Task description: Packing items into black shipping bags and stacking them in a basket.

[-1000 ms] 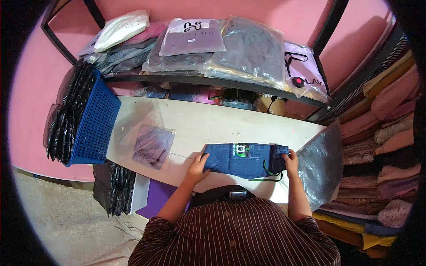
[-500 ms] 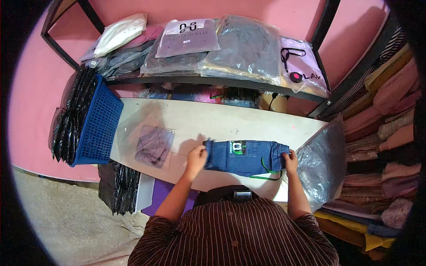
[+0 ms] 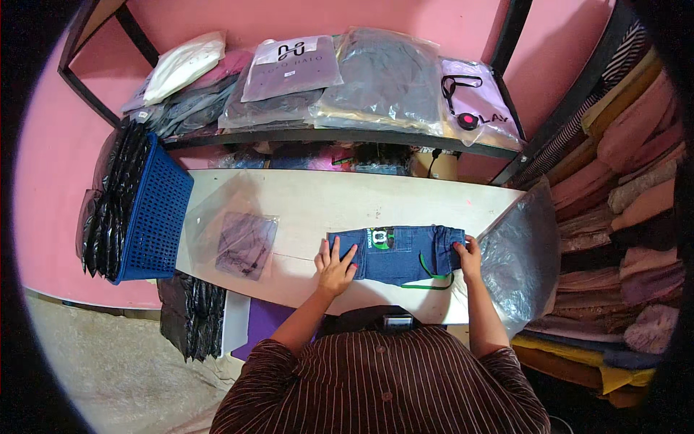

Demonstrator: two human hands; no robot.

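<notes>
A folded blue denim garment [image 3: 405, 267], which looks like a pair of trousers, lies lengthwise across the white table. It has a printed green, black and white patch [image 3: 381, 239] and a green drawstring [image 3: 426, 287] looping off its near edge. My left hand [image 3: 335, 269] rests on its left end with fingers spread, pressing the turned-over part. At the other end, my right hand [image 3: 469, 257] has thumb and fingers closed on the edge, where the cloth is bunched. A clear plastic bag with a dark folded item [image 3: 247, 242] lies to the left of the garment.
A blue basket [image 3: 155, 210] packed with black plastic packages [image 3: 116, 195] stands at the table's left. A large clear plastic sheet [image 3: 517, 253] covers the right end. Behind, a dark shelf [image 3: 340, 136] carries bagged clothes [image 3: 383, 79]. Folded fabrics [image 3: 622, 239] are stacked on the right.
My left hand has opened out and now lies flat on the garment's left end, which is turned inward. The right end looks more folded in. The view has shifted slightly.
</notes>
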